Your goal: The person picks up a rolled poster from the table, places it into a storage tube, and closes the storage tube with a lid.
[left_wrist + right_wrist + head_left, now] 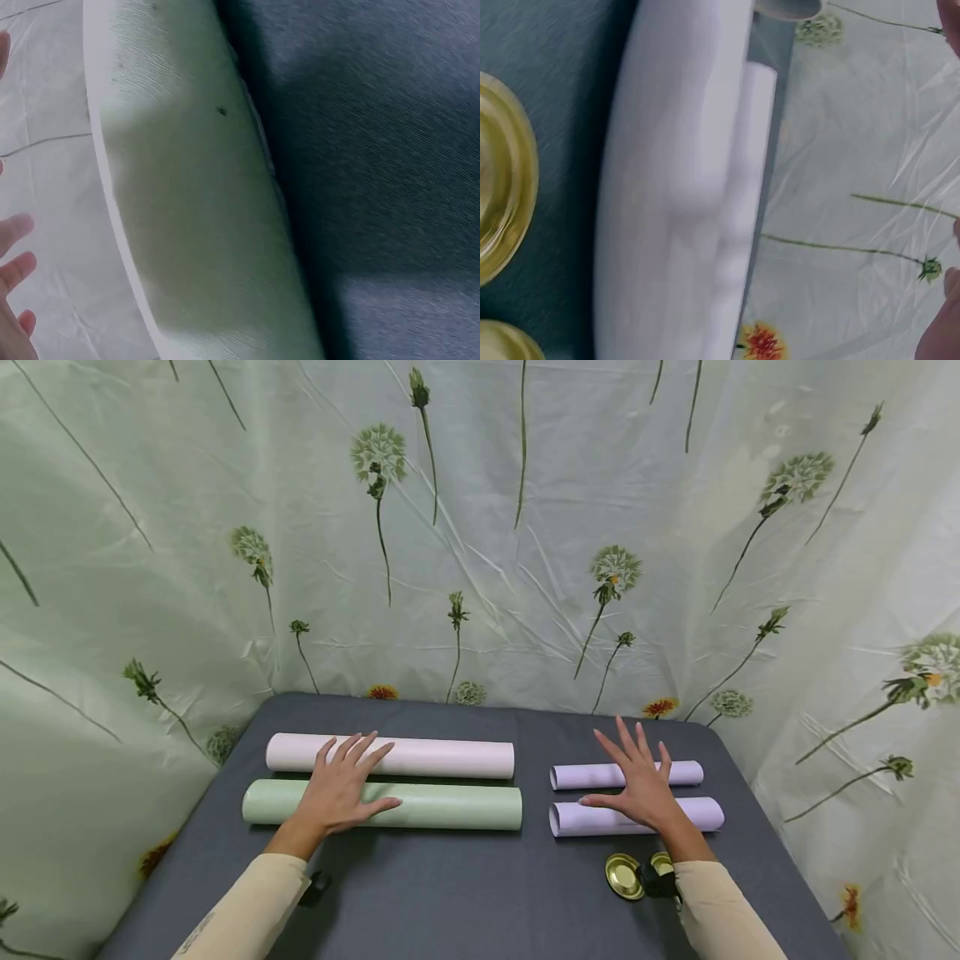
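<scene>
My left hand (341, 789), fingers spread, is over a long green roll (457, 807) and reaches toward a pale pink roll (450, 758) behind it. On the right side, my right hand (639, 787) spreads its fingers above two shorter lilac rolls, the nearer one (600, 820) and the farther one (686, 772). Neither hand grips anything; whether they touch the rolls I cannot tell. The left wrist view has the green roll (202, 195) close up, with some fingertips at the left edge. A lilac roll (667, 180) fills the middle of the right wrist view.
Two round gold-coloured pieces, one a shallow dish shape (624, 877), lie by the right wrist, partly hidden by a black object (657, 880). Dark grey cloth (465, 893) covers the table. A dandelion-printed curtain (487, 568) hangs behind and at both sides.
</scene>
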The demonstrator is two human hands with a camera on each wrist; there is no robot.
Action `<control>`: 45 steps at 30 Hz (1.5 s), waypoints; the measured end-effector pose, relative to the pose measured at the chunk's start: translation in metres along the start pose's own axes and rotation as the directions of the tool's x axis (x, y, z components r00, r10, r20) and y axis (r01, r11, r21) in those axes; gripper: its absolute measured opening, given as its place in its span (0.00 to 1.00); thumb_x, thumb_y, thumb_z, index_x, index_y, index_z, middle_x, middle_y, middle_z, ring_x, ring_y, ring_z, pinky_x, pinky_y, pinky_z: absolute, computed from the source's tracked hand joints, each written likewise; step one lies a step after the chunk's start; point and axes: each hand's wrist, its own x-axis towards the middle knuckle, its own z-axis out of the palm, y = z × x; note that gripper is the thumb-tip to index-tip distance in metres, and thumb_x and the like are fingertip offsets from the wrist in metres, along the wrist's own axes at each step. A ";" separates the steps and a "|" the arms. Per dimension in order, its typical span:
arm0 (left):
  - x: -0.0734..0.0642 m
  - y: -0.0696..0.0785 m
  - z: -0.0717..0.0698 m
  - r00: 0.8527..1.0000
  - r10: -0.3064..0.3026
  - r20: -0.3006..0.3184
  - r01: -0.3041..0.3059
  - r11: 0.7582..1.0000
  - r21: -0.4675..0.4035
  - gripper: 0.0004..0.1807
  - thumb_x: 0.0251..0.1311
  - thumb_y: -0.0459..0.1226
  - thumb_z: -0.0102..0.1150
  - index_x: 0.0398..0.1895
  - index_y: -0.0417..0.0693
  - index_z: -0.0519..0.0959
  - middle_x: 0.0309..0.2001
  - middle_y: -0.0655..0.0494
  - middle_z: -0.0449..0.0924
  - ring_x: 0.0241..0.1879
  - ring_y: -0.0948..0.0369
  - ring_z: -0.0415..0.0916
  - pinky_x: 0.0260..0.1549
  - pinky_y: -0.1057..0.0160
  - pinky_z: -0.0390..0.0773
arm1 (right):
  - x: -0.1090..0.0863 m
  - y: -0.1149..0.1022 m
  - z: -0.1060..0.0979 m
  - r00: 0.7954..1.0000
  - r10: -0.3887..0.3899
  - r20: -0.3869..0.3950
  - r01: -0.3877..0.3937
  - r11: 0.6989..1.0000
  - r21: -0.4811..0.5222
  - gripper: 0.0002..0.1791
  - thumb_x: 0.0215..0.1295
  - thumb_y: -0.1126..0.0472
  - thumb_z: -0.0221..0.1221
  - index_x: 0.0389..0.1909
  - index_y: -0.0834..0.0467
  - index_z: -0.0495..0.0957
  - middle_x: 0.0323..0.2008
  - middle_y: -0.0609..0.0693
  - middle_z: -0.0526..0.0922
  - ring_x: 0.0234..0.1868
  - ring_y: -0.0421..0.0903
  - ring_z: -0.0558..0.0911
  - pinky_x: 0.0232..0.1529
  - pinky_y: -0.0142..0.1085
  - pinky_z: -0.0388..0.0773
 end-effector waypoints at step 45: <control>-0.038 -0.038 0.017 0.977 -0.094 0.190 0.107 0.992 -0.059 0.49 0.36 0.61 0.73 0.63 0.47 0.72 0.56 0.45 0.73 0.57 0.42 0.67 0.55 0.36 0.60 | -0.059 0.089 0.025 0.996 0.082 -0.040 -0.079 0.993 0.083 0.41 0.27 0.57 0.81 0.51 0.59 0.79 0.52 0.61 0.74 0.55 0.63 0.69 0.52 0.68 0.47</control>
